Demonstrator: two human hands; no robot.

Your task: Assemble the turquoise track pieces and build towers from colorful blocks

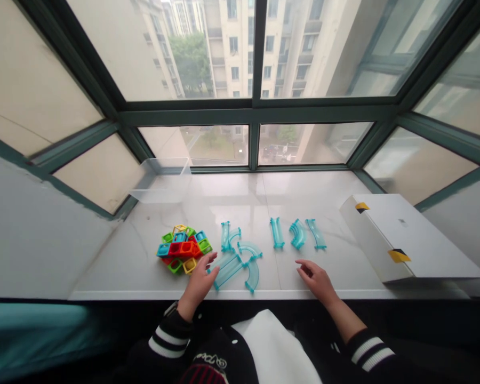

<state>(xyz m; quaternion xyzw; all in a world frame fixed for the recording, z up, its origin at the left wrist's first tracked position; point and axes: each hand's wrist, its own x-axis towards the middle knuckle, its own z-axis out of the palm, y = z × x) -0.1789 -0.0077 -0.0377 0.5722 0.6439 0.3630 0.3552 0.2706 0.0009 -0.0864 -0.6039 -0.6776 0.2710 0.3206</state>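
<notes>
Hands (260, 280) rest by track pieces (236, 261)

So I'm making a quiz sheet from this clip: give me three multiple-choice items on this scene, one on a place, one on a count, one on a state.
1. Where does the clear plastic bin stand?
A. At the far left of the sill, by the window
B. On the white box
C. At the near edge, between the hands

2. How many teal track pieces lie apart in the right group?
A. One
B. Three
C. Six

3. What is the left hand doing?
A. Gripping a colored block
B. Resting on the white box
C. Fingers open, touching a straight teal track piece

Answers:
1 A: the bin sits far left, near the glass.
2 B: one straight, one curved, one straight.
3 C: its fingertips meet the track's end. The right hand rests open on the sill.
</notes>
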